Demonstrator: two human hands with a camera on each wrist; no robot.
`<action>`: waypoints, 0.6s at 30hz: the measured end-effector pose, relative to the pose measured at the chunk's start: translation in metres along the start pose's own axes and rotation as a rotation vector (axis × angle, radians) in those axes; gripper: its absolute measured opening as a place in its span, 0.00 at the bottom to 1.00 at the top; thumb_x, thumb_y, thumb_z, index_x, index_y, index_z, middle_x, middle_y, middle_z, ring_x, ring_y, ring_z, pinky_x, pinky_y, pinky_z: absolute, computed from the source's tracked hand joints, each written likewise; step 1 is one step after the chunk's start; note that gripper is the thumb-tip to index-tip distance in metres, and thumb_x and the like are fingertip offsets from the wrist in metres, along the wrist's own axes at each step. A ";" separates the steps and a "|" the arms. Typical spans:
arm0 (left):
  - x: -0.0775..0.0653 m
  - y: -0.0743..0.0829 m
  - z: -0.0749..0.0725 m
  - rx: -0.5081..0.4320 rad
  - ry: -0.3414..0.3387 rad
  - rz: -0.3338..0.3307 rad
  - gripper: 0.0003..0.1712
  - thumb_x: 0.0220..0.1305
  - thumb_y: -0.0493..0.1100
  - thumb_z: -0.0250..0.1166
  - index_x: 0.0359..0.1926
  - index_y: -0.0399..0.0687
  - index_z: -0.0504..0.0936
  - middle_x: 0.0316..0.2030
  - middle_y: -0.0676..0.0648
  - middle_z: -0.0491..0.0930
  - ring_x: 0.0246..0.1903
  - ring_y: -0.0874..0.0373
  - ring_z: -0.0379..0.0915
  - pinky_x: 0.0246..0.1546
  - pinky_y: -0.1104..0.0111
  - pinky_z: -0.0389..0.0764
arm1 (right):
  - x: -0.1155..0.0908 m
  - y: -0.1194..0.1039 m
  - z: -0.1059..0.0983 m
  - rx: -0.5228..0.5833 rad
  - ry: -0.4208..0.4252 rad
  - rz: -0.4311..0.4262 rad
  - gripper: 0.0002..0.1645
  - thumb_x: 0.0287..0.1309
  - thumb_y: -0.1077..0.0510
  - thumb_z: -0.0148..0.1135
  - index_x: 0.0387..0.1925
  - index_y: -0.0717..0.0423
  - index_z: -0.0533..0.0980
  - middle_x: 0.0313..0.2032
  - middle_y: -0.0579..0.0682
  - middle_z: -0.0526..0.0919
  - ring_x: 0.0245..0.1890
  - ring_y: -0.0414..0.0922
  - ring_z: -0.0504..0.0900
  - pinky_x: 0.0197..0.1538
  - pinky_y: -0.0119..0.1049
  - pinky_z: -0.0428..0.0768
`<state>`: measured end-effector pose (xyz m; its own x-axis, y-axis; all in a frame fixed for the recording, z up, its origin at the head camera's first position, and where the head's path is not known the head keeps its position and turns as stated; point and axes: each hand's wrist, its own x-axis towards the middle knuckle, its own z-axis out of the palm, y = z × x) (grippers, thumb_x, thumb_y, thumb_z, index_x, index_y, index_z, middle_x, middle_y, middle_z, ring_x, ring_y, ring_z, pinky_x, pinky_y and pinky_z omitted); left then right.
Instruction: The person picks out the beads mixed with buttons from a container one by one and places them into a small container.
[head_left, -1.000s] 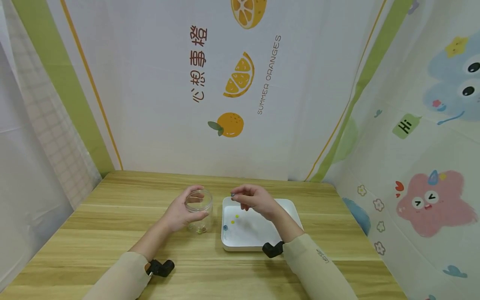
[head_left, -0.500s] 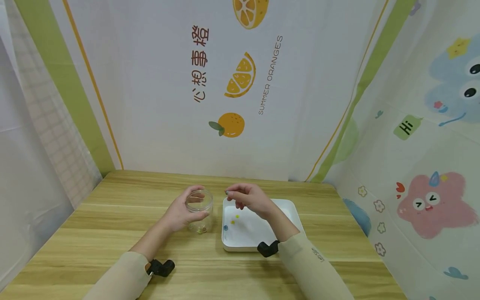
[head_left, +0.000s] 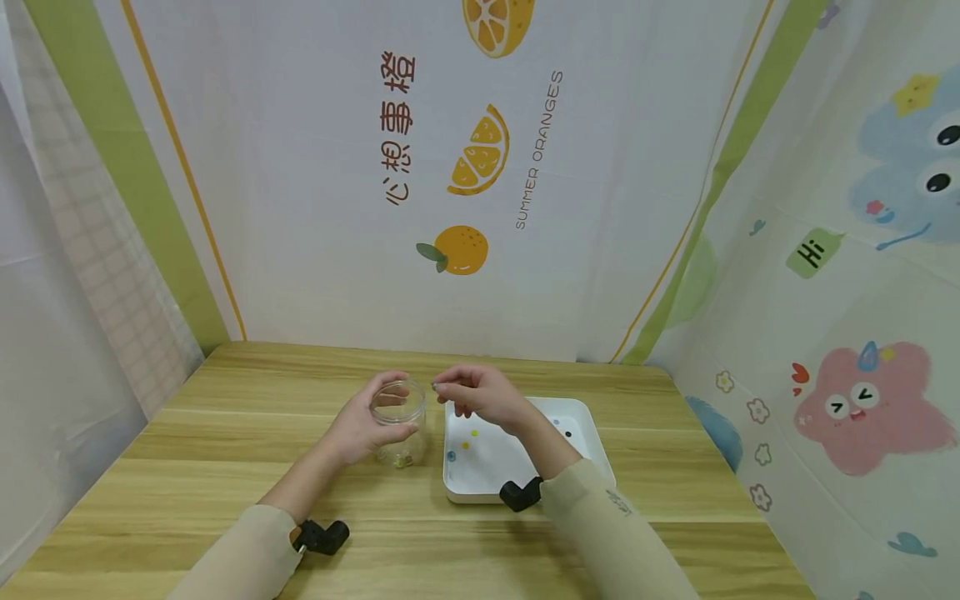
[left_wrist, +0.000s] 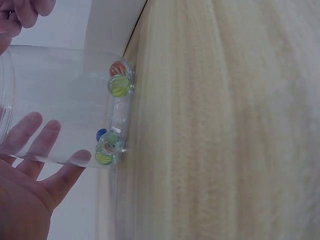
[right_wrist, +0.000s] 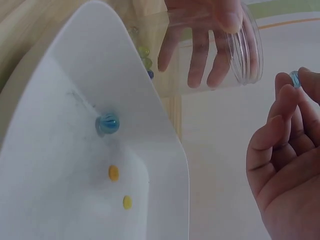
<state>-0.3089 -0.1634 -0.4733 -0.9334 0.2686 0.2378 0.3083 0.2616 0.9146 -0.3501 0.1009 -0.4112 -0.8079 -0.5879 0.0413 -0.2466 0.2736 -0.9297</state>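
Note:
A clear open-topped jar (head_left: 414,433) stands upright on the table, with my left hand (head_left: 362,427) gripping it around the side. Several glass marbles (left_wrist: 119,86) lie on its bottom, among them yellow, red and blue ones. Between thumb and forefinger, my right hand (head_left: 482,395) pinches a light-blue marble (right_wrist: 295,79), just right of the jar's mouth and apart from it. Below that hand is a white tray (head_left: 480,487). Inside the tray sit a blue marble (right_wrist: 109,123), an orange piece (right_wrist: 113,173) and a yellow piece (right_wrist: 127,202).
A small black piece (head_left: 567,434) lies in the tray's far right part. The wood-grain table (head_left: 405,550) extends around jar and tray. Behind it hangs a white cloth (head_left: 322,275) printed with oranges, and another printed cloth (head_left: 825,300) covers the right side.
My right hand has moved left with the marble, from above the tray to beside the jar's mouth. The black piece in the tray has come into view. My left hand and the jar stay put.

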 end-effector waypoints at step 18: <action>-0.001 -0.001 -0.001 -0.001 -0.015 -0.021 0.48 0.65 0.39 0.81 0.80 0.48 0.65 0.71 0.29 0.75 0.72 0.28 0.72 0.55 0.55 0.92 | 0.009 -0.014 0.023 -0.184 -0.043 -0.017 0.12 0.78 0.52 0.67 0.55 0.51 0.86 0.34 0.43 0.86 0.32 0.50 0.84 0.32 0.34 0.78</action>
<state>-0.3086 -0.1644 -0.4738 -0.9368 0.2766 0.2140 0.2888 0.2668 0.9195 -0.3416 0.0744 -0.4059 -0.7798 -0.6249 0.0369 -0.3569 0.3954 -0.8463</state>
